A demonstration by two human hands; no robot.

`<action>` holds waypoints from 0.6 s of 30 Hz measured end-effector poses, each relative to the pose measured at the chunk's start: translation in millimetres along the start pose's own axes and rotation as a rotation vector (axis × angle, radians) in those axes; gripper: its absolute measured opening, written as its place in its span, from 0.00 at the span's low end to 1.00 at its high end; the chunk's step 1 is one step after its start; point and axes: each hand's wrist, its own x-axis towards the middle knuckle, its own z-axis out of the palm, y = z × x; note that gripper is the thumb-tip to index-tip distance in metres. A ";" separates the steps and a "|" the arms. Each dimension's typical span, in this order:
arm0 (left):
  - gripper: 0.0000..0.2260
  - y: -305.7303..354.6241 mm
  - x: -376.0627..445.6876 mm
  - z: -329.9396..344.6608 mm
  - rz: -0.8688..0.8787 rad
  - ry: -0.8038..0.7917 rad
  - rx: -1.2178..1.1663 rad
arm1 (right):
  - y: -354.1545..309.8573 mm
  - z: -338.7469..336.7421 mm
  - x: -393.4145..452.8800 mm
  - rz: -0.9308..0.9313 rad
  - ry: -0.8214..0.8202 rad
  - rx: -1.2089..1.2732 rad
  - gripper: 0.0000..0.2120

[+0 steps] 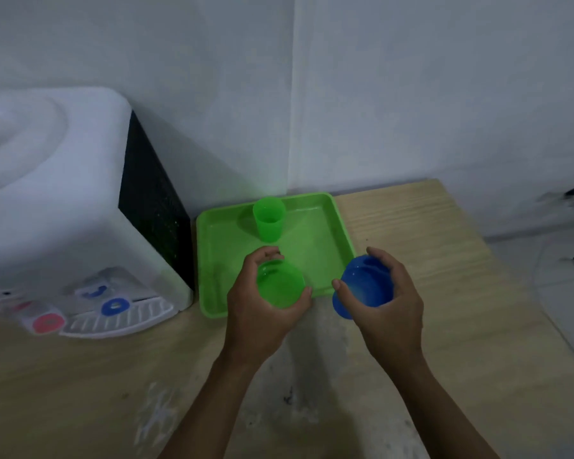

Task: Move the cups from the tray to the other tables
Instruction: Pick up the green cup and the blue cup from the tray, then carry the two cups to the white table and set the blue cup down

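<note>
A green tray (pixel 315 226) lies on the wooden table (pixel 444 293) against the wall corner. One green cup (pixel 268 218) stands upright at the tray's far side. My left hand (pixel 262 313) is wrapped around a second green cup (pixel 280 289), held above the tray's near edge with its mouth facing me. My right hand (pixel 388 303) grips a blue cup (pixel 365 284) just over the tray's near right corner, tilted so that its inside shows.
A white water dispenser (pixel 63 210) with a blue and a pink tap stands on the table directly left of the tray. White walls close off the back. The table's right edge drops to the floor (pixel 560 276).
</note>
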 end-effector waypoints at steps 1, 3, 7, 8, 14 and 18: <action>0.30 5.9 -3.3 2.6 0.012 -0.022 -0.008 | -2.1 -8.5 -4.6 -0.004 0.019 -0.005 0.32; 0.29 18.1 -9.6 10.0 0.036 -0.069 -0.027 | -4.8 -25.9 -13.2 -0.003 0.055 -0.011 0.32; 0.27 45.2 -19.6 33.5 0.092 -0.153 -0.043 | -7.7 -64.0 -27.1 0.015 0.137 -0.018 0.31; 0.27 51.7 -22.3 40.6 0.108 -0.172 -0.041 | -7.5 -74.2 -30.4 0.017 0.157 -0.023 0.31; 0.27 96.6 -48.6 91.5 0.184 -0.328 -0.052 | 1.9 -146.7 -51.3 0.027 0.298 -0.050 0.32; 0.26 126.9 -77.8 132.2 0.224 -0.425 -0.068 | 13.6 -204.5 -71.5 0.043 0.386 -0.073 0.32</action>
